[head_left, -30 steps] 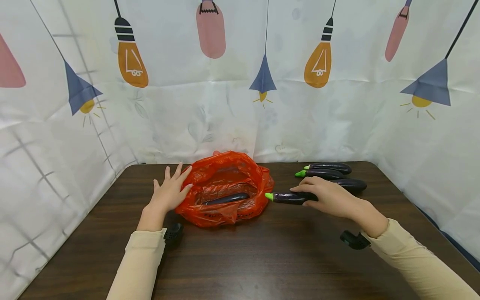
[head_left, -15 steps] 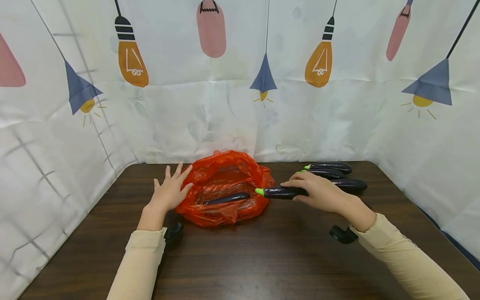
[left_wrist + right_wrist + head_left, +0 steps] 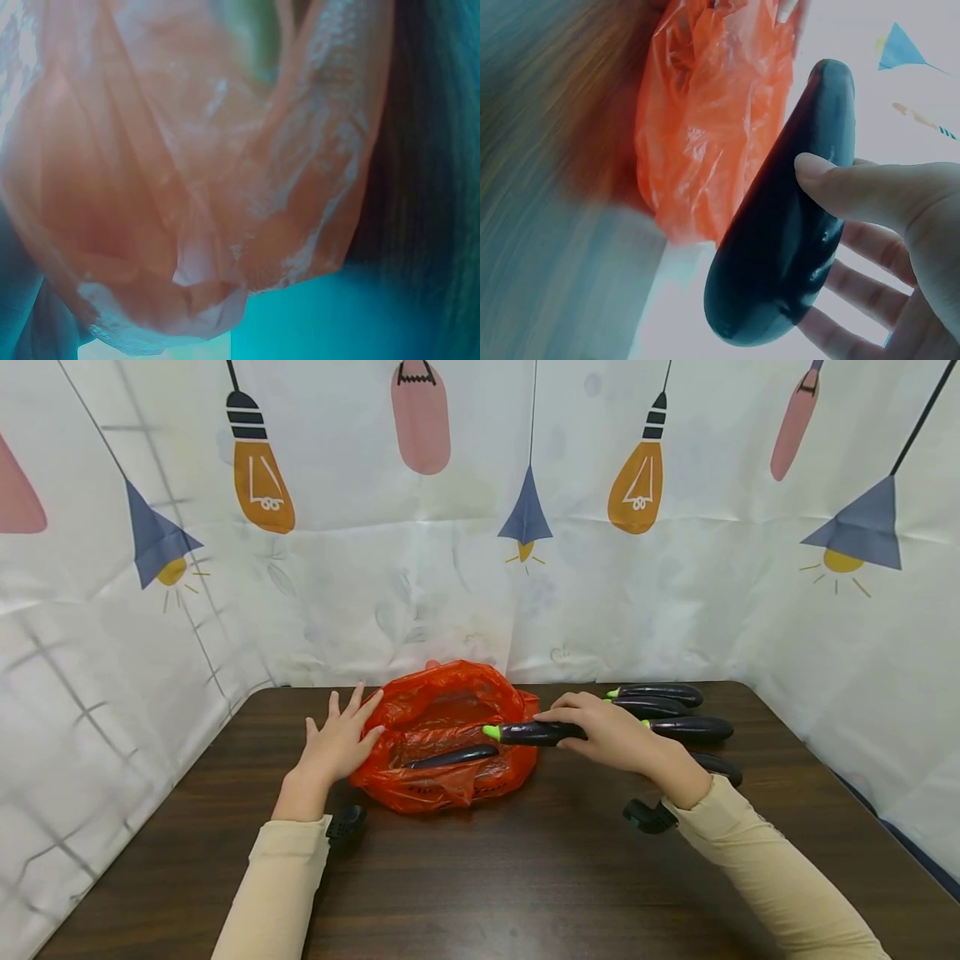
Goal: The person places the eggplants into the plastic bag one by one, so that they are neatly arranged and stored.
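My right hand (image 3: 615,732) holds a dark purple eggplant (image 3: 528,733) above the table, its green stem end pointing left over the right rim of a red plastic bag (image 3: 450,795). In the right wrist view the thumb lies along one side of the eggplant (image 3: 787,225), the fingers behind it. The bag's mouth stands wide, and another eggplant (image 3: 457,756) lies inside. At the bag's left rim rests my left hand (image 3: 337,739), fingers spread. The left wrist view is filled by the bag's thin plastic (image 3: 127,210), with a blurred green patch above.
Several eggplants (image 3: 652,707) lie on the right side of the dark wooden table (image 3: 487,877), one partly hidden behind my right wrist. A white cloth (image 3: 465,602) printed with lamps hangs behind the table and along its sides.
My right hand has carried the eggplant leftward and slightly up, from beside the bag to over its right rim. The left hand and the bag have stayed in place.
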The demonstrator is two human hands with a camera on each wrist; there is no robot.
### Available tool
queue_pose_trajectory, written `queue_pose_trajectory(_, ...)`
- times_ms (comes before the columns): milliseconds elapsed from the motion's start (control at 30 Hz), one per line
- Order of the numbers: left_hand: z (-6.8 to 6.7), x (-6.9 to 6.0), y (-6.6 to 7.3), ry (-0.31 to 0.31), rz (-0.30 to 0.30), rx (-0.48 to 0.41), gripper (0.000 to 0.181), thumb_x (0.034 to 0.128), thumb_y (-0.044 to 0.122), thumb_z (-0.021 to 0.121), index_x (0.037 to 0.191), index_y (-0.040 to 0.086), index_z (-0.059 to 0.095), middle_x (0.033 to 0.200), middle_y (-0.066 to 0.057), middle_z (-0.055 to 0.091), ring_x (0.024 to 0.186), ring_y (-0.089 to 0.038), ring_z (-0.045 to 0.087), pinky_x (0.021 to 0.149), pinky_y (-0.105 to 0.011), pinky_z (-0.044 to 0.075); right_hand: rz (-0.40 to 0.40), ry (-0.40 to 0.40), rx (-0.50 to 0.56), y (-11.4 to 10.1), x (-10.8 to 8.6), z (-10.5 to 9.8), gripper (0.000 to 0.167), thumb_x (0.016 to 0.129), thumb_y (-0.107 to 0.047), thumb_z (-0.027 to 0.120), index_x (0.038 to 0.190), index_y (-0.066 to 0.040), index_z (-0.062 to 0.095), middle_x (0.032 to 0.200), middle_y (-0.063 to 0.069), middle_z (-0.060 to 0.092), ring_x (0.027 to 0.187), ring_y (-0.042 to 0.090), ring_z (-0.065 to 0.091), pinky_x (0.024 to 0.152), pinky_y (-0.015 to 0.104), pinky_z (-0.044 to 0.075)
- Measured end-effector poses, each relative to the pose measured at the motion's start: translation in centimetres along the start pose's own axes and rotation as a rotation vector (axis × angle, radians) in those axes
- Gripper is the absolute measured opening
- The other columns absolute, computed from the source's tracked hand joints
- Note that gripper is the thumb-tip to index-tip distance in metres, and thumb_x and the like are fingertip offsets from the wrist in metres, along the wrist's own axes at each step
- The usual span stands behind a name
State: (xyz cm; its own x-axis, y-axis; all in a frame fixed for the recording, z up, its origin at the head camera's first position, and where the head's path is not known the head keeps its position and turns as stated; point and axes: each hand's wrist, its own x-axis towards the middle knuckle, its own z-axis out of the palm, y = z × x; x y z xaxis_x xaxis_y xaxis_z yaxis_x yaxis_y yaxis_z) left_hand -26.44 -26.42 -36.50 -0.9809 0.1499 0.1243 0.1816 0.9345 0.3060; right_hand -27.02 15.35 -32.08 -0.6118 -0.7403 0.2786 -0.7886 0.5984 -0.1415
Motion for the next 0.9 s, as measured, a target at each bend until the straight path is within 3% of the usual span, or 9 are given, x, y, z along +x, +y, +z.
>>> queue_pose_trajectory(267,0.1,0.1,-0.1,-0.006,0.002,-0.001,0.068,0.107,0.032,0.053,0.165,0.016,0.022,0.171,-0.017,0.002,0.15,-0.055,-0.005,0.104,-0.085,-0.003,-0.042,0.04,-0.046,-0.6,1.6,0.7,0.046,0.091,-0.007,0.079,0.136,-0.012,0.068,0.125,0.011,0.065,0.112,0.03,0.062,0.093,0.046,0.054)
queue_pose_trajectory(667,0.2,0.1,-0.2,-0.012,0.001,-0.002,0.067,0.1067,0.031,0.053,0.165,0.014,0.023,0.171,-0.018,0.003,0.15,-0.055,-0.006,0.103,-0.085,-0.003,-0.043,0.051,-0.013,-1.6,4.2,1.8,0.048,0.095,-0.006,0.074,0.142,-0.011,0.063,0.131,0.013,0.061,0.116,0.031,0.059,0.097,0.046,0.052)
queue_pose_trajectory(900,0.1,0.0,-0.2,-0.008,-0.001,0.002,0.067,0.1064,0.031,0.053,0.165,0.013,0.025,0.171,-0.019,0.004,0.15,-0.056,-0.003,0.103,-0.086,-0.002,-0.066,0.065,0.0,-2.1,5.7,2.3,0.049,0.095,-0.006,0.074,0.143,-0.011,0.063,0.128,0.012,0.062,0.11,0.029,0.06,0.093,0.044,0.052)
